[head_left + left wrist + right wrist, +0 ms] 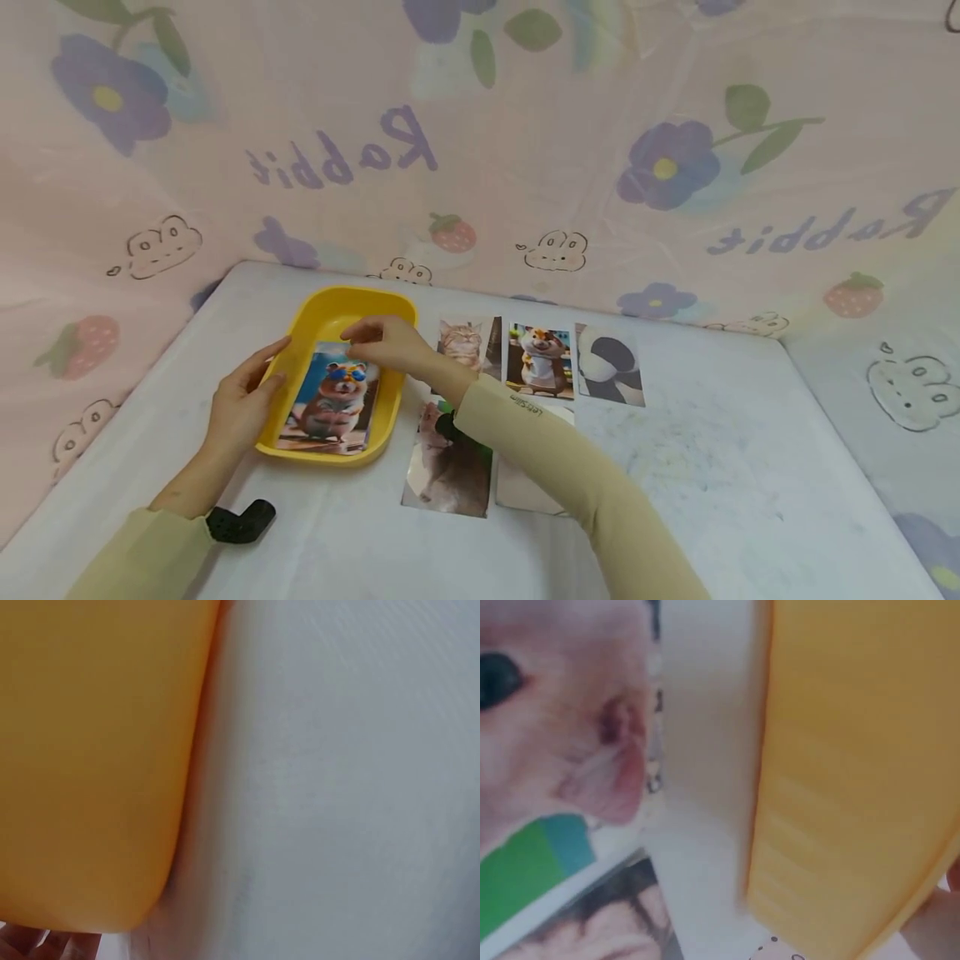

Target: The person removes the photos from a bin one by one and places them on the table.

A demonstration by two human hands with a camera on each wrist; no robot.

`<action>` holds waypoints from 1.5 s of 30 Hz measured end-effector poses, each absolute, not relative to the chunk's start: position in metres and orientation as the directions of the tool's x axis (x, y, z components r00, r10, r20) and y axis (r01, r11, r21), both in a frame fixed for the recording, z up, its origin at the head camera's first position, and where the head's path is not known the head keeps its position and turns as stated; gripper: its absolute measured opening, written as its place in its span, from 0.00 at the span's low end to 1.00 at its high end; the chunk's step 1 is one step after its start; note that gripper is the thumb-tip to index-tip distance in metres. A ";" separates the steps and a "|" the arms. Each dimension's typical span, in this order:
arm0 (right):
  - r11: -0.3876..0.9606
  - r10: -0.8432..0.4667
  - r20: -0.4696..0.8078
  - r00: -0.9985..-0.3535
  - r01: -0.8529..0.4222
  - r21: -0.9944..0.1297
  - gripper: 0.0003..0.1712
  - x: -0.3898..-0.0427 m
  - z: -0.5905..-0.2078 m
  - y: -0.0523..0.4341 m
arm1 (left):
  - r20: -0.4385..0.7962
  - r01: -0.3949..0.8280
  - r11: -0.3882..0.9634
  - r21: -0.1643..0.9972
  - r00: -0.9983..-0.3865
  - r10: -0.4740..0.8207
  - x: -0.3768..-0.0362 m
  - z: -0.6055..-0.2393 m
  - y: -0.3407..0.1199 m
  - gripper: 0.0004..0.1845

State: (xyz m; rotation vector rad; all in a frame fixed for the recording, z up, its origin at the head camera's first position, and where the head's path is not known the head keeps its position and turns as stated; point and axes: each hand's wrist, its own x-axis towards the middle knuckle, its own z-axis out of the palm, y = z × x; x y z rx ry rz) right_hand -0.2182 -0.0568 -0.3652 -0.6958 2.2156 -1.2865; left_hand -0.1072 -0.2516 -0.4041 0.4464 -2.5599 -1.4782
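Note:
In the head view, my left hand (242, 398) holds the left side of a yellow tray (322, 459), its thumb near the rim. On the tray lies a photo card (330, 404) of a hamster in blue sunglasses, with edges of other cards showing beneath it. My right hand (390, 343) reaches in over the tray's right rim, pinching that card at its top edge between thumb and fingers; the fingertips are small here. Only the tray's outer wall (90, 765) and a few fingertips show in the left wrist view. The right wrist view shows the tray's other side (847, 765).
Right of the tray, cards lie in two rows on the white table (712, 467): a cat card (459, 340), an aproned hamster card (540, 362), a panda card (611, 367), a brown animal card (453, 471) and a pale card (525, 487) partly under my right sleeve. Patterned cloth (495, 150) stands behind.

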 end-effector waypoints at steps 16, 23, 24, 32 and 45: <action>0.635 -0.663 -0.262 -0.701 -0.341 -0.694 0.20 -0.226 -0.361 -0.066 | -0.038 -0.195 0.449 0.872 -0.942 -0.335 -0.107 -0.404 -0.249 0.24; 0.690 -0.655 -0.295 -0.696 -0.391 -0.609 0.21 -0.226 -0.361 -0.071 | -0.037 -0.196 0.451 0.871 -0.940 -0.338 -0.105 -0.405 -0.251 0.24; 0.693 -0.653 -0.302 -0.694 -0.388 -0.608 0.22 -0.226 -0.361 -0.072 | -0.037 -0.195 0.451 0.871 -0.941 -0.337 -0.105 -0.405 -0.251 0.24; 0.702 -0.646 -0.328 -0.690 -0.367 -0.610 0.22 -0.224 -0.362 -0.074 | -0.047 -0.192 0.430 0.882 -0.944 -0.326 -0.106 -0.404 -0.251 0.24; 0.638 -0.676 -0.280 -0.682 -0.352 -0.685 0.19 -0.220 -0.360 -0.070 | -0.057 -0.211 0.436 0.875 -0.938 -0.341 -0.105 -0.404 -0.250 0.24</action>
